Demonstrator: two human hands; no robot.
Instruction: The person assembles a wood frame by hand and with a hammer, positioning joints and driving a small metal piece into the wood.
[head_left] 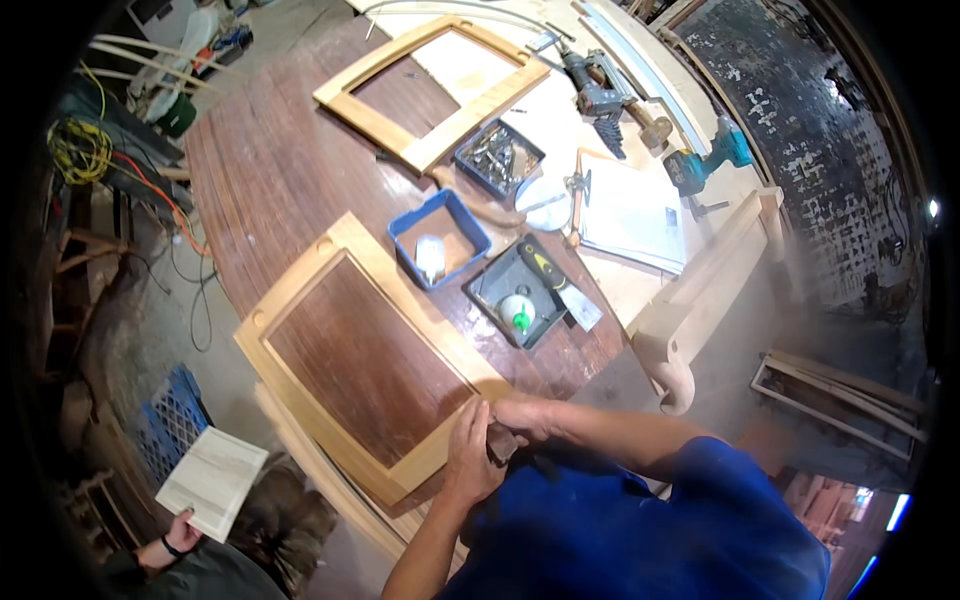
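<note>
A light wooden frame [370, 272] with an open middle lies at an angle on the brown table, its near right corner under my hands. My left hand [472, 462] is closed at that corner, fingers together, against a small dark brown block [501, 443]. Just right of it, my right hand [524, 413] is curled over the frame's corner; what its fingers hold, if anything, is hidden. Both hands are close together in front of my blue shirt.
Beyond the frame sit a blue bin [440, 240], a hardware tray [500, 158] and a black tray [515, 290] with a bottle and scraper. Farther off are a second frame [432, 90], papers [632, 215] and a teal drill [708, 157]. At lower left another person's hand holds a white panel [212, 482].
</note>
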